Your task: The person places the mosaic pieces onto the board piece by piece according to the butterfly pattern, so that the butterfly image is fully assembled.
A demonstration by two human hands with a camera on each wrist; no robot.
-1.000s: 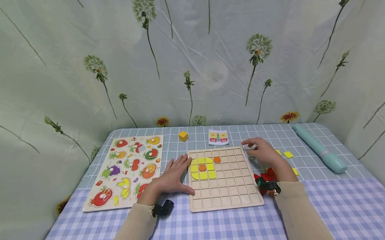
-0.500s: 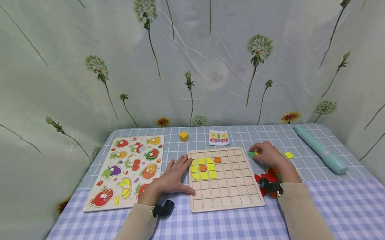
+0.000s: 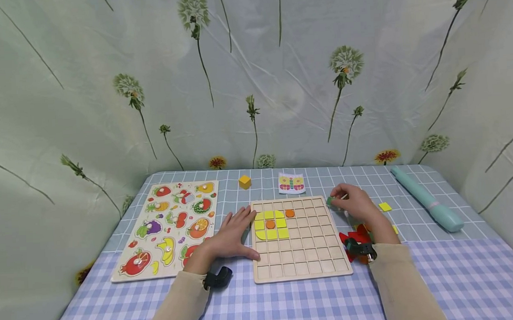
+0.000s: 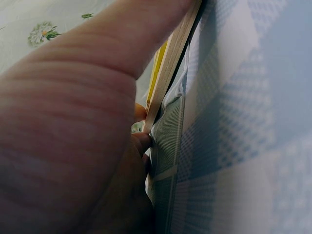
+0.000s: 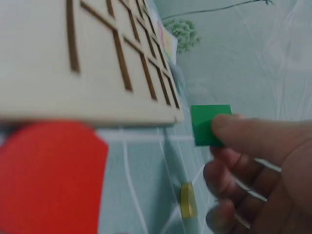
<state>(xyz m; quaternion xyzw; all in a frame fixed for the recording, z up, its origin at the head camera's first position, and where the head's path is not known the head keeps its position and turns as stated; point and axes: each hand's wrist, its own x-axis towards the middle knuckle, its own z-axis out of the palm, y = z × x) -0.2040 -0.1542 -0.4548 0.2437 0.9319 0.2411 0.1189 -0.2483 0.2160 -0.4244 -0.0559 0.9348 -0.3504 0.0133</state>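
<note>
A wooden grid board [image 3: 305, 253] lies at the middle of the table. Yellow tiles [image 3: 259, 224] and two orange discs [image 3: 290, 213] fill cells at its upper left. My left hand [image 3: 231, 237] rests along the board's left edge, fingers extended and thumb at the side; the left wrist view shows fingertips against that edge. Just beyond the board's right edge, my right hand [image 3: 354, 203] pinches a green square tile [image 5: 202, 124] between thumb and fingers, raised off the table. Below it in the right wrist view are a red piece [image 5: 53, 175] and a yellow piece [image 5: 188, 200].
A fruit peg puzzle [image 3: 169, 230] lies left of the board. Behind the board are a small butterfly picture card [image 3: 291, 183] and a yellow cube [image 3: 244, 182]. Red pieces [image 3: 355, 237] and a yellow square [image 3: 385, 206] lie right, with a teal object [image 3: 428, 200] farther right.
My right hand has moved among the loose pieces right of the board and picked up a green tile, lifting it beside the board's edge. The left hand has stayed put.
</note>
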